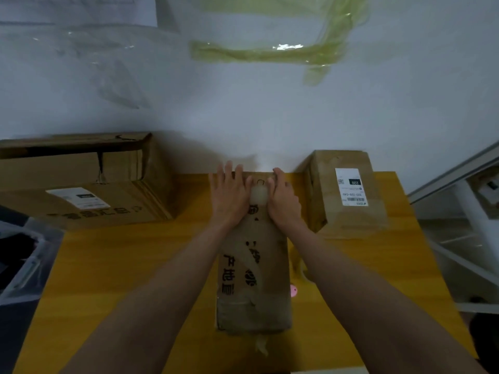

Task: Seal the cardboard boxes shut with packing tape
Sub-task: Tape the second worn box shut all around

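Two hands are down on the far end of the narrow cardboard box (253, 265) that lies in the middle of the yellow table (108, 265), its long axis running straight away from the person toward the white wall (270, 117). The left hand (229, 193) is spread flat, fingers straight and reaching toward the far edge. The right hand (283, 195) lies flat too, its fingers close together and slanting inward. Between the two sits a pale, blurred patch that looks like the end of the strip of packing tape (252, 255), which runs the length of the lid and hangs crumpled over the near end. I cannot tell whether either thumb is pinching that end or merely lying on it.

What matters for the next move, as I judge it, is that the tape follows the box's length and both hands sit at its far end, one on each side of the strip and about equally near it. Smoothing would therefore mean pressing along that line or down over the far edge.

One large box (81, 182) stands to the left and a labelled box (348, 193) to the right, just beside the narrow one.
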Demonstrator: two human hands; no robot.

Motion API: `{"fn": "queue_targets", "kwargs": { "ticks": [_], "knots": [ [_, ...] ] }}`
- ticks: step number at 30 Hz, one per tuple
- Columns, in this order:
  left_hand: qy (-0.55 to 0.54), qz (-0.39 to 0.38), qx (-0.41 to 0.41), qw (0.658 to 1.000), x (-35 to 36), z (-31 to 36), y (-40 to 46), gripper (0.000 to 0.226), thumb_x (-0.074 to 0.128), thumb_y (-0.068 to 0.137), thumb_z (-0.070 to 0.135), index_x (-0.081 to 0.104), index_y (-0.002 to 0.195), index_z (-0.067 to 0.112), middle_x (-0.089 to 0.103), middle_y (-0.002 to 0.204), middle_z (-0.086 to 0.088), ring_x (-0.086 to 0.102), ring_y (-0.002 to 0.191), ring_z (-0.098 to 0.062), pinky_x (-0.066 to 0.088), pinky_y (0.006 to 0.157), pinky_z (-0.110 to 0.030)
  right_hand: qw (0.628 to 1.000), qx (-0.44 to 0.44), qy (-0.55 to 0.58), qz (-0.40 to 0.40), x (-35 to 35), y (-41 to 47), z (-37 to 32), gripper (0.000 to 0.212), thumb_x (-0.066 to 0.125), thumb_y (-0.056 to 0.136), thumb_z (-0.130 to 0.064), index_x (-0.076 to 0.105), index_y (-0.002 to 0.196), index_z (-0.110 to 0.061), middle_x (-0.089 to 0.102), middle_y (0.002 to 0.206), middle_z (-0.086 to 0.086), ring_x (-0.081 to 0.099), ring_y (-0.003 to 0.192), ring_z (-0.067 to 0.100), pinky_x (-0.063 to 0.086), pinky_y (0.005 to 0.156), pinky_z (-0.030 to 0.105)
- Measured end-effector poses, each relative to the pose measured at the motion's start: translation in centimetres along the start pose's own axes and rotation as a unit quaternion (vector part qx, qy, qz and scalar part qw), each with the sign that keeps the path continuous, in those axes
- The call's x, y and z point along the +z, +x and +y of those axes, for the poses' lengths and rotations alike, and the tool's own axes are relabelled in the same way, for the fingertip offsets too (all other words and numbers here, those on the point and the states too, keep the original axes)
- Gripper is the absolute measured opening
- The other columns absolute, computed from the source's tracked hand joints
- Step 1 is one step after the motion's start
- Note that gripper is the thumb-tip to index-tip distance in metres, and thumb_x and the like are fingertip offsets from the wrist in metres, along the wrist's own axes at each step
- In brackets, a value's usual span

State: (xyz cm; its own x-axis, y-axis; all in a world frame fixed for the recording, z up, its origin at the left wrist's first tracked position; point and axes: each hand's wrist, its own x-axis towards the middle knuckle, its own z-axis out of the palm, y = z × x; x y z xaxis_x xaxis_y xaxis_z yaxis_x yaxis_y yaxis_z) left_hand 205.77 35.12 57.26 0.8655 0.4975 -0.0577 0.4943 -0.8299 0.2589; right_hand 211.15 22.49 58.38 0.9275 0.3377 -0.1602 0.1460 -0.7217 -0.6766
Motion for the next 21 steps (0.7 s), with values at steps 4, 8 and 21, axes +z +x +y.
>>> {"fn": "queue_targets", "kwargs": {
  "ticks": [4,8,21],
  "knots": [
    [-0.009,0.015,-0.04,0.999,-0.5,-3.3,-0.3,0.058,0.019,0.108,0.053,0.039,0.146,0.014,0.04,0.151,-0.016,0.029,0.145,-0.035,0.014,0.123,-0.057,1.0,0.001,0.009,-0.003,-0.1,-0.1,0.0,0.044,0.021,0.108,-0.046,0.033,0.148,-0.031,0.056,0.126,0.011,0.056,0.109,0.035,0.033,0.078,0.035],
    [0.012,0.013,-0.016,1.0,-0.7,-2.0,-0.5,0.063,0.014,0.107,0.054,0.035,0.149,0.012,0.039,0.153,-0.017,0.03,0.145,-0.035,0.013,0.123,-0.055,1.0,0.01,-0.01,0.006,0.1,-0.6,-0.7,0.046,0.021,0.108,-0.047,0.031,0.15,-0.032,0.054,0.133,0.011,0.056,0.113,0.037,0.034,0.079,0.037],
    [0.006,0.027,-0.038,0.999,-1.4,-6.7,-2.2,0.081,-0.001,0.1,0.062,0.021,0.159,0.011,0.012,0.169,-0.015,0.001,0.157,-0.031,0.0,0.126,-0.054,0.999,0.004,-0.022,0.027,0.0,-0.1,0.2,0.051,0.023,0.107,-0.05,0.021,0.155,-0.032,0.052,0.138,0.011,0.058,0.113,0.038,0.035,0.077,0.038]
  ]
}}
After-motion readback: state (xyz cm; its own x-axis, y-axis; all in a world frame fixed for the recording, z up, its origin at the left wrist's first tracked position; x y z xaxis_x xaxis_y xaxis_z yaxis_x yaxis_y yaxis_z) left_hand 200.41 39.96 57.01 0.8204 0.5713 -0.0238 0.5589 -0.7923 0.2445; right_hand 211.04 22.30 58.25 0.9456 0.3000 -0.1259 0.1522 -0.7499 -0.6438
